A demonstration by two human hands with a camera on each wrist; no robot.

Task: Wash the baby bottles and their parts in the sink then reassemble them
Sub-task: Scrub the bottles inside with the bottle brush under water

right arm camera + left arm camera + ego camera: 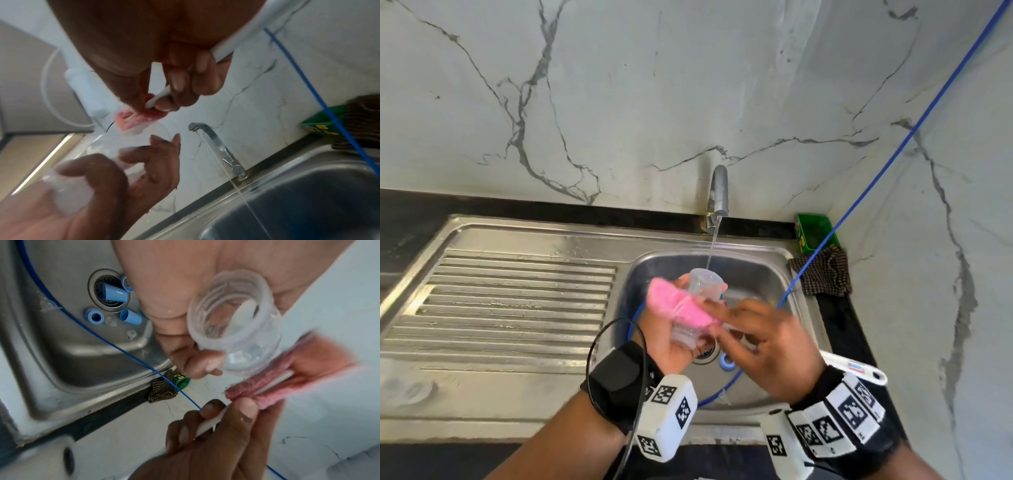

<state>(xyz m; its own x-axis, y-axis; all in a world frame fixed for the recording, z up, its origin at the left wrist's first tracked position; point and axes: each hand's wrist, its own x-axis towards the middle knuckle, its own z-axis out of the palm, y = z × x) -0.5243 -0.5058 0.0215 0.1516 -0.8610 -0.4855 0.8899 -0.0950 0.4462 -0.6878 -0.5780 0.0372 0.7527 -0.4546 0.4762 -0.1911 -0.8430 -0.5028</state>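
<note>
My left hand grips a clear baby bottle over the sink bowl, its open mouth turned toward the wrist. My right hand holds the white handle of a bottle brush. The brush's pink sponge head lies across the outside of the bottle. Water runs from the tap onto the bottle's base. On the sink floor near the drain lie blue caps, blue rings and clear teats.
A ribbed steel draining board stretches to the left. A green box and a checked cloth sit in the back right corner. A blue cord runs from the upper right down into the sink. Marble wall stands behind.
</note>
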